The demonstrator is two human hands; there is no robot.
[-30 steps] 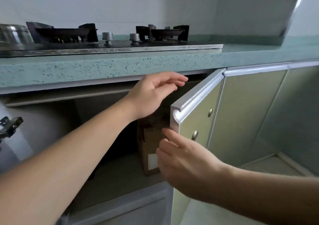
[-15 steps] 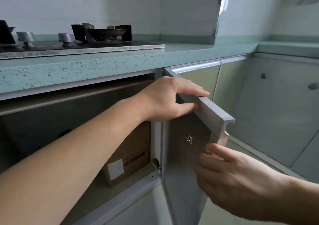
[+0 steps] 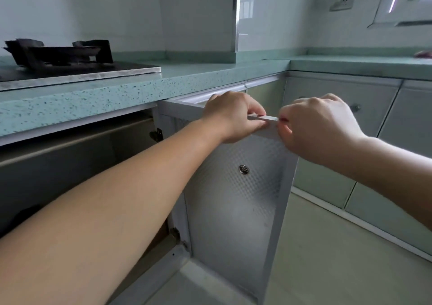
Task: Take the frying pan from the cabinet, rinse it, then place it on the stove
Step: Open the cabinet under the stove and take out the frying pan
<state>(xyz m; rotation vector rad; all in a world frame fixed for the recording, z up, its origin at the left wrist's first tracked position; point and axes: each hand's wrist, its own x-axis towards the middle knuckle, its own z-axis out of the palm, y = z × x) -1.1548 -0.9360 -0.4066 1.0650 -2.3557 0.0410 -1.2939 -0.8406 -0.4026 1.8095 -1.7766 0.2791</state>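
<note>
While the cabinet door [image 3: 236, 187] stands swung wide open, its dimpled silver inner face turned toward me, I see both hands on its top edge. The left hand [image 3: 230, 117] curls its fingers over the top rail with the thumb beneath, gripping it. The right hand [image 3: 320, 126], just beside the left, pinches the rail's outer corner with curled fingers. A round metal fastener [image 3: 243, 169] sits in the middle of the door panel. To the left, the cabinet [image 3: 70, 164] opens dark beneath the speckled green counter [image 3: 117, 94]; I cannot make out the frying pan inside. The stove [image 3: 93, 71] lies on the counter at upper left, carrying a black burner grate [image 3: 58, 52]. A wall socket [image 3: 342, 1] is at upper right.
</note>
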